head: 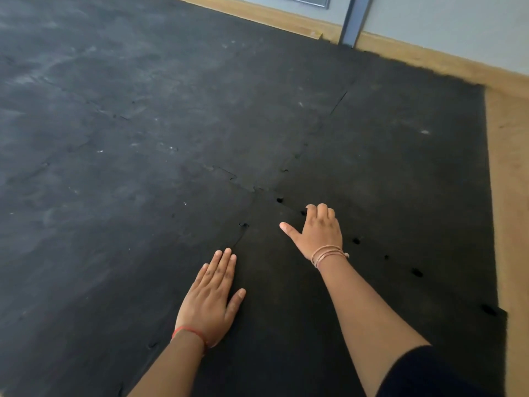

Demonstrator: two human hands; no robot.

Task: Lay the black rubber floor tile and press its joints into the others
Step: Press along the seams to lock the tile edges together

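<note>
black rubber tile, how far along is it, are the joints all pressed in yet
Done: the black rubber tile lies flat in place among the laid tiles. In hand: the left hand presses flat near the left seam, and the right hand pushes with curled fingers on the far seam. Left: dark gaps show along that far seam toward the right edge, so those tabs look unseated.

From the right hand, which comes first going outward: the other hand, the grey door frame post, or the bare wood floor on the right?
From the right hand:
1. Left hand, lower left, flat on the black rubber tile.
2. Bare wood floor, right of the tiles.
3. Grey door frame post, far top.
</note>
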